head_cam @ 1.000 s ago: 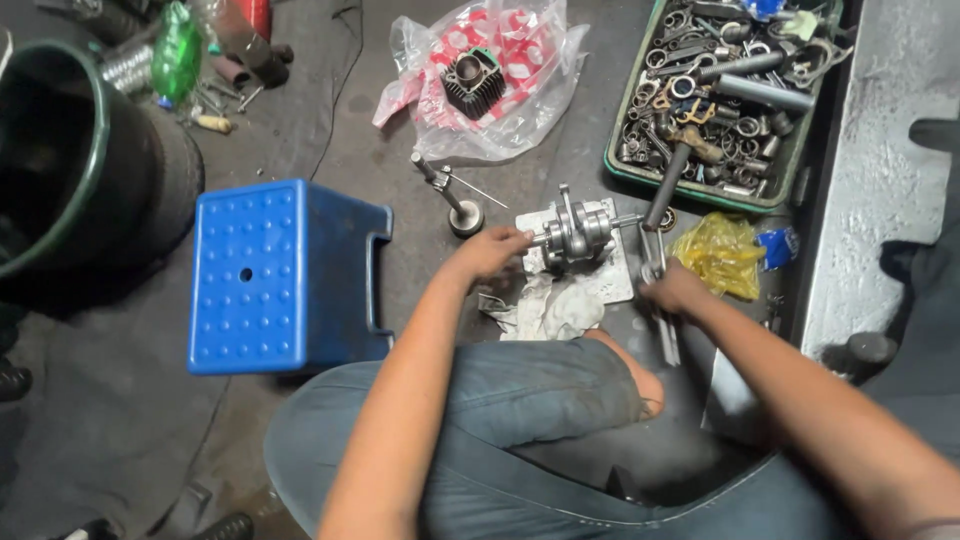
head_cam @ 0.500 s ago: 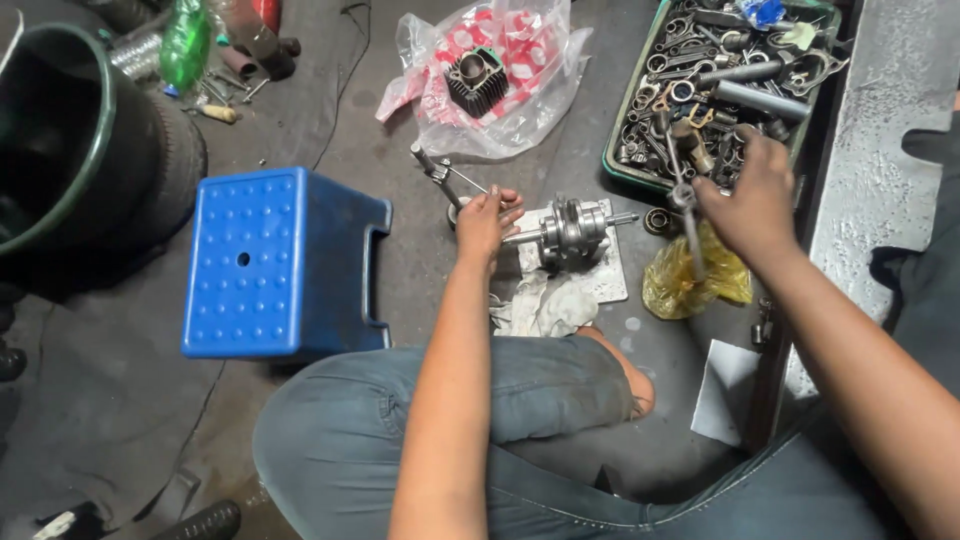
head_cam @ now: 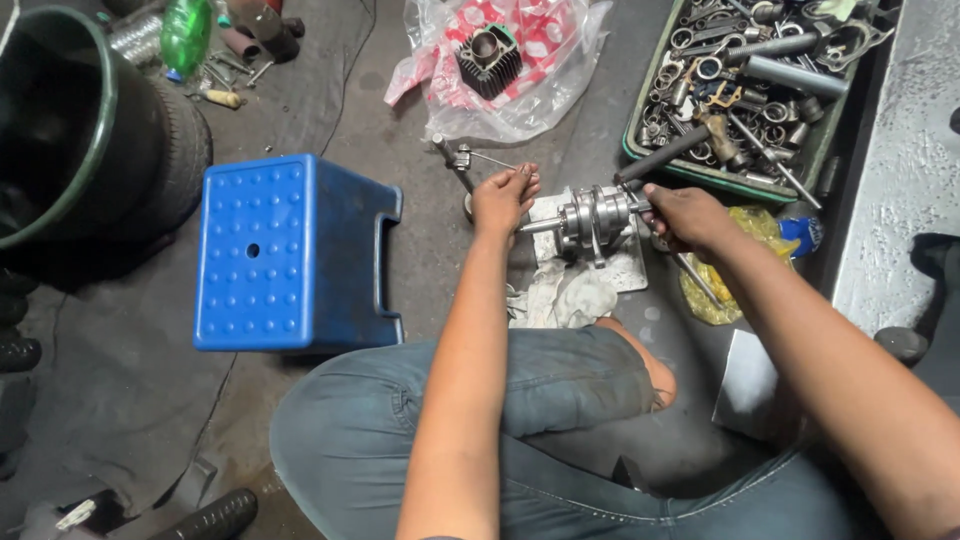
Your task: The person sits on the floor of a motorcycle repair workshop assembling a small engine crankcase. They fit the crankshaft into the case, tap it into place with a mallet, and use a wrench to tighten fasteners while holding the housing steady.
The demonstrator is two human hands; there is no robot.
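A metal crankshaft (head_cam: 592, 215) lies across a pale flat pad (head_cam: 625, 268) on the floor in front of my knee. My left hand (head_cam: 503, 198) grips the thin shaft end on its left side. My right hand (head_cam: 690, 215) is closed at the crankshaft's right end around a slim metal rod-like tool whose tip (head_cam: 705, 285) sticks out below my fist. A dark-handled tool (head_cam: 665, 152) leans from the tray edge down to the crankshaft. A crumpled grey rag (head_cam: 565, 298) lies just below the pad.
A green tray (head_cam: 700, 178) full of metal parts and tools sits at the upper right. A finned cylinder (head_cam: 490, 60) rests on a clear plastic bag. A blue plastic stool (head_cam: 285, 250) stands left, a dark bin in a tyre (head_cam: 60, 130) beyond. A yellow bag (head_cam: 755, 230) lies right.
My right hand went up to the parts tray, then came back down to the crankshaft's right end with a tool in it. My left hand stayed on the left shaft end.
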